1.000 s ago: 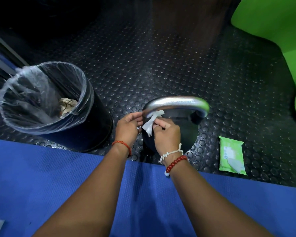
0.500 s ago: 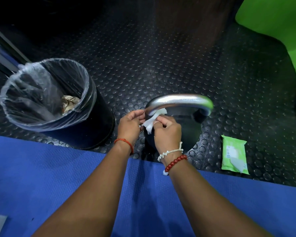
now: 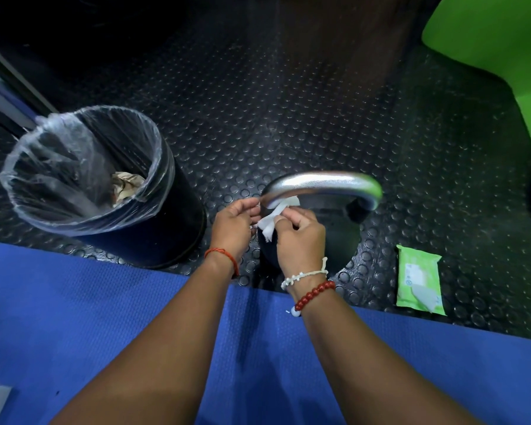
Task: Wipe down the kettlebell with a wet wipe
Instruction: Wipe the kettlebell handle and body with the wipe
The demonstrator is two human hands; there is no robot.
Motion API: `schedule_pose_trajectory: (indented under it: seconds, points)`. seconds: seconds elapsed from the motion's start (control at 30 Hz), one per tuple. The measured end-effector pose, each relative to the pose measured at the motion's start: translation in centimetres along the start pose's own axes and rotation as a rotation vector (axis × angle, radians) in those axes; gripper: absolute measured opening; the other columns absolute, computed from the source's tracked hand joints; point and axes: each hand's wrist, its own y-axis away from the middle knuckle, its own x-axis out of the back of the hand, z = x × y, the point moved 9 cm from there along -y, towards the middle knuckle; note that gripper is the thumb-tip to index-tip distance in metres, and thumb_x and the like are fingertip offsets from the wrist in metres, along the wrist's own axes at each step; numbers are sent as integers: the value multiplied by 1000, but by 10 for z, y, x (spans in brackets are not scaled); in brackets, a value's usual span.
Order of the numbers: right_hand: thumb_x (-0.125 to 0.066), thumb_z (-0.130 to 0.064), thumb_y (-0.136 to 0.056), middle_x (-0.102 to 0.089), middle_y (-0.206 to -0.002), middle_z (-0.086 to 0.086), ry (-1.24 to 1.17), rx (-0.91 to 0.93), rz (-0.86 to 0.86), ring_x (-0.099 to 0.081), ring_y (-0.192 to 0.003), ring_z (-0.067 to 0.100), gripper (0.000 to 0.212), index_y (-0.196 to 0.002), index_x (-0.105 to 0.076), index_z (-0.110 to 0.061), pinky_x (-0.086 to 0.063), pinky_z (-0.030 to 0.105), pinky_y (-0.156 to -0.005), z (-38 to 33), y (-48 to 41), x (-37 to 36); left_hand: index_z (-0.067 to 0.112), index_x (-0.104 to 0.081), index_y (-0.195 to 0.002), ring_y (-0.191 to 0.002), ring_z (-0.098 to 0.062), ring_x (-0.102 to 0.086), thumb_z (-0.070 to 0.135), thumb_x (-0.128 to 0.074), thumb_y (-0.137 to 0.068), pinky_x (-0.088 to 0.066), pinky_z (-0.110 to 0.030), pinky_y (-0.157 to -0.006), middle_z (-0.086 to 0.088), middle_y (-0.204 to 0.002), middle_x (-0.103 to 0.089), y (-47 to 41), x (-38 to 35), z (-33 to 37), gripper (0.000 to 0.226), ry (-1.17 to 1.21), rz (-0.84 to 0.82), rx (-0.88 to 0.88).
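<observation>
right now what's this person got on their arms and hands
Forearms are bare: no sleeves, no gloves. At the left hand a thin red-orange thread band circles the wrist. At the right hand the wrist carries a white beaded cord bracelet and a dark red bead bracelet.

A red thread band [image 3: 224, 256] is worn just behind the left hand [image 3: 233, 228]; behind the right hand [image 3: 301, 240], a white beaded cord [image 3: 304, 276] and red beads [image 3: 314, 294] are seen.

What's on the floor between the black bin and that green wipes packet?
The head view shows a black kettlebell with a shiny metal handle; right hand pinches a white wet wipe against it, left hand alongside.
</observation>
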Motion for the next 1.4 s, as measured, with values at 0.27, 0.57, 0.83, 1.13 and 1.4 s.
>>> schedule_pose_trajectory:
  seconds: [0.27,0.57,0.83,1.13,1.4]
  points:
    - [-61,-3,-85,-62,-109,3,35,42,1,-58,-98,12,20,-102,-70,1,-37,-2,-77,-4,-2,1,9,-66,-107,-86,-20,-68,-8,-39,-88,-50,-24,-65,-10,-102,-72,-8,3,-8,38,-14,1,4]
    - [-62,-2,-85,-64,-110,5,-26,-19,-11,-58,-95,11,19,-102,-70,-1,-43,6,-80,-1,-1,2,10,-66,-104,-80,-16,-69,-9,-38,-88,-51,-22,-61,-5,-95,-73,-4,1,-7,37,25,12,10]
    - [-62,-2,-84,-59,-109,6,-163,-127,-17,-57,-81,8,13,-91,-71,-8,-47,16,-75,5,8,-5,15,-68,-98,-71,-16,-63,-5,-46,-86,-50,-27,-63,-3,-92,-73,-1,3,-6,32,25,32,15]
    - [-59,-17,-68,-64,-105,7,-270,-238,-3,-64,-98,23,19,-65,-73,-29,-50,40,-94,14,11,-10,15,-67,-95,-78,-18,-63,2,-45,-86,-50,-32,-69,-7,-92,-71,1,10,-9,28,57,61,38]
    - [-59,-16,-74,-65,-106,20,-265,-341,-50,-66,-99,28,15,-69,-72,-18,-52,36,-90,23,11,-8,13,-65,-93,-70,-7,-58,18,-71,-80,-51,-21,-69,2,-79,-64,44,36,1,15,-26,433,-223]
